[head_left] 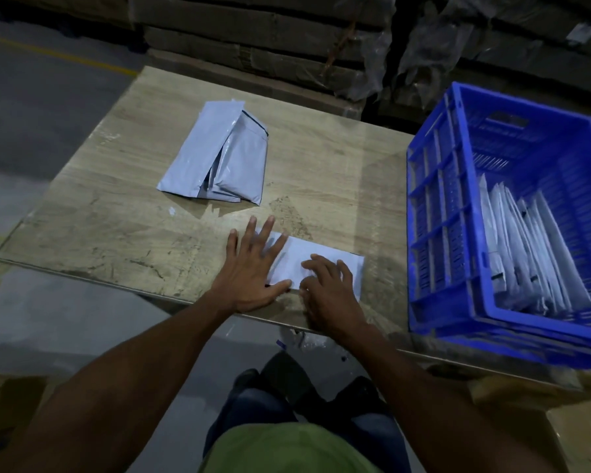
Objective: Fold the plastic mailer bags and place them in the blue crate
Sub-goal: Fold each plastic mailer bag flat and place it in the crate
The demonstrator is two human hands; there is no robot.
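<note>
Stacked cardboard lines the wall behind my wooden desk [116,213]. Both hands press one folded mailer [321,259] flat: left hand [253,268] with fingers spread, right hand [328,291] with fingers loosely bent. One mailer pile [215,158] lies beyond; the blue crate [440,233] at right holds several folded.

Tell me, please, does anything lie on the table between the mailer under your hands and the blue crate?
Nothing visible does. The mailer lies under the left hand and right hand; only bare table separates it from the blue crate, whose near wall it must clear.
</note>
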